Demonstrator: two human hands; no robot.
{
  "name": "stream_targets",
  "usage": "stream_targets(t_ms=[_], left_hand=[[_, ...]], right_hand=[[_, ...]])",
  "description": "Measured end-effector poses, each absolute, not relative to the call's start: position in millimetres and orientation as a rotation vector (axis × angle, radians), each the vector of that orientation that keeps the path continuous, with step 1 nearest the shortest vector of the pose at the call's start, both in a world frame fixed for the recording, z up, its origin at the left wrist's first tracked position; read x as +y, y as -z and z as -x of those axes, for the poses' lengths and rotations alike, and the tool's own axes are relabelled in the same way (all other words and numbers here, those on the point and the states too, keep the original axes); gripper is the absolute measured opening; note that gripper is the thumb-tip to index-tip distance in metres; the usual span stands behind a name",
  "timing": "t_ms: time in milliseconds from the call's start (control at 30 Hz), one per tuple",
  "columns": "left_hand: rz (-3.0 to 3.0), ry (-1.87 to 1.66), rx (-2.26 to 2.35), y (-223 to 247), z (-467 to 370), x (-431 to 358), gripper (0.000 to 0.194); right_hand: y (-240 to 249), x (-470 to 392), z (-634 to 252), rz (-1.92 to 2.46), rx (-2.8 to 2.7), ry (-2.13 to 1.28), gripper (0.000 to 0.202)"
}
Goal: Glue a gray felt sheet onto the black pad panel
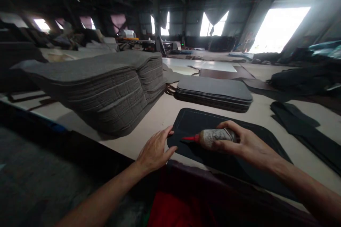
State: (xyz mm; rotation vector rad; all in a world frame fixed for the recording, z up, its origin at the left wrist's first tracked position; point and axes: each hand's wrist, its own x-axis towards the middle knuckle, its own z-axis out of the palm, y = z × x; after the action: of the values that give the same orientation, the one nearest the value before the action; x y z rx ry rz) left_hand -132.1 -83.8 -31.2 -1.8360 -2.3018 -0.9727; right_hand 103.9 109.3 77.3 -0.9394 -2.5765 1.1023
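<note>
My right hand (239, 140) grips a squeeze bottle (213, 137) with a red pointed nozzle, tilted so the nozzle aims left. The bottle is held over a black rounded mat (197, 118) with a raised border, lying flat on the table. At the mat's left end is my left hand (157, 149), its fingers spread and its tips by the edge. Whether the nozzle touches the mat I cannot tell. Part of the mat is hidden under my right hand and forearm.
A tall stack of grey felt-like sheets (112, 92) stands at the left. Behind the mat lies a lower pile of grey rounded pieces (213, 90). Dark strips of material (301, 127) rest at the right. The table's front edge (117, 149) runs close to my body.
</note>
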Motion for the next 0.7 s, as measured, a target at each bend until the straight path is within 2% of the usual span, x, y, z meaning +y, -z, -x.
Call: stream_targets(t_ms=[233, 567, 700], left_hand=[[1.823, 0.894, -2.367, 27.4, 128.4, -83.0, 0.073], [1.838, 0.833, -2.348, 22.1, 127.4, -80.4, 0.058], [1.833, 0.841, -2.349, 21.7, 126.7, -80.2, 0.056]], right_hand=[[-71.5, 96.1, -81.9, 0.784, -2.627, -1.050, 0.038], [-91.7, 88.3, -58.5, 0.443, -2.880, -0.560, 0.025], [-107.4, 87.4, -53.0, 0.433, -2.911, -0.482, 0.022]])
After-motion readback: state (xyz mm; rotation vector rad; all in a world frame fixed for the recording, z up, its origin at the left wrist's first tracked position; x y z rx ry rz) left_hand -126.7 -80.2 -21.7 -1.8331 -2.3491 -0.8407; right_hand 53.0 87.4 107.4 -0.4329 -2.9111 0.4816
